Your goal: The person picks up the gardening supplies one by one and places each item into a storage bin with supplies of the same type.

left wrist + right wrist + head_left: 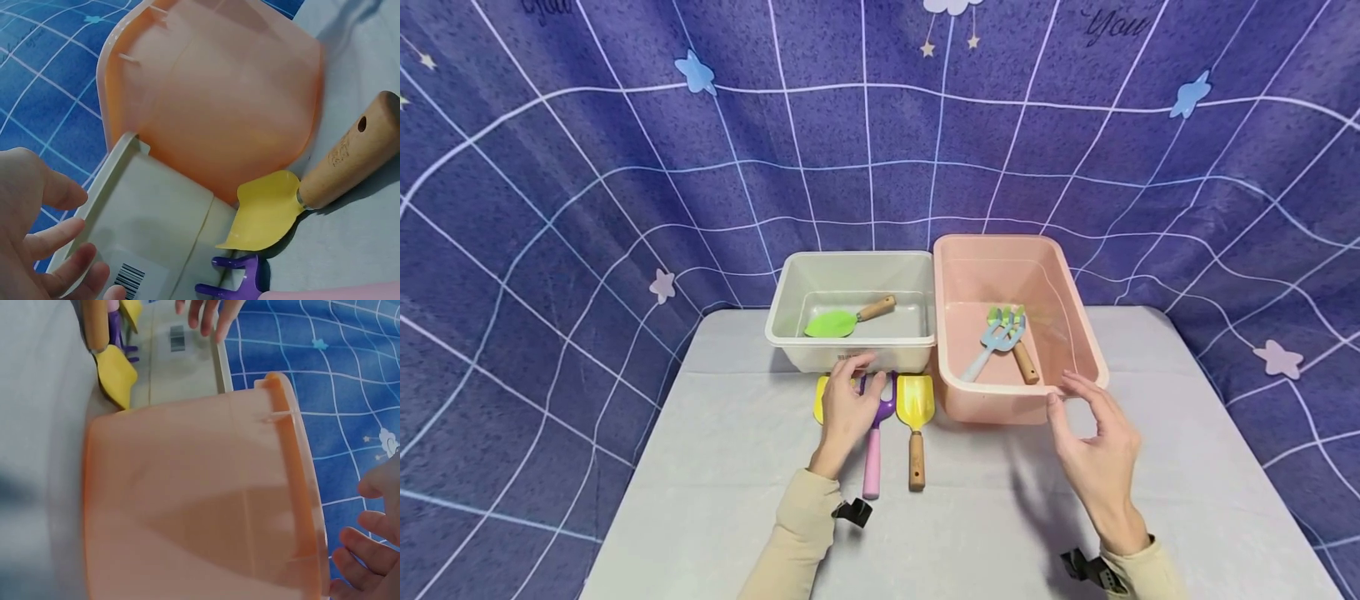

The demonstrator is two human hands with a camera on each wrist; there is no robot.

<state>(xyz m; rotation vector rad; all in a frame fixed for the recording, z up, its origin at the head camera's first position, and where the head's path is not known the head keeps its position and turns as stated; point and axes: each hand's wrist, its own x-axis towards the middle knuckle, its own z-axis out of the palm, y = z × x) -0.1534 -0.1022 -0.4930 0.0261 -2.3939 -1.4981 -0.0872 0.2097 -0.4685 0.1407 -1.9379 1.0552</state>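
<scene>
My left hand (850, 407) hovers by the front wall of the white bin (790, 342), fingers loosely bent with nothing between them. Below and beside it lie a purple hand fork (872, 462) with a pink handle and a yellow shovel (915, 404) with a wooden handle. Another yellow tool (820, 400) is mostly hidden behind this hand. My right hand (1097, 454) is spread near the front right rim of the pink bin (1000, 400), holding nothing; whether it touches the rim I cannot tell.
In the white bin lies a green leaf-shaped trowel (833, 324) with a wooden handle. The pink bin holds a light blue fork (992, 342) crossing a green fork with a wooden handle (1025, 365). Both bins stand side by side on a pale tabletop (970, 517), before a blue curtain (895, 192).
</scene>
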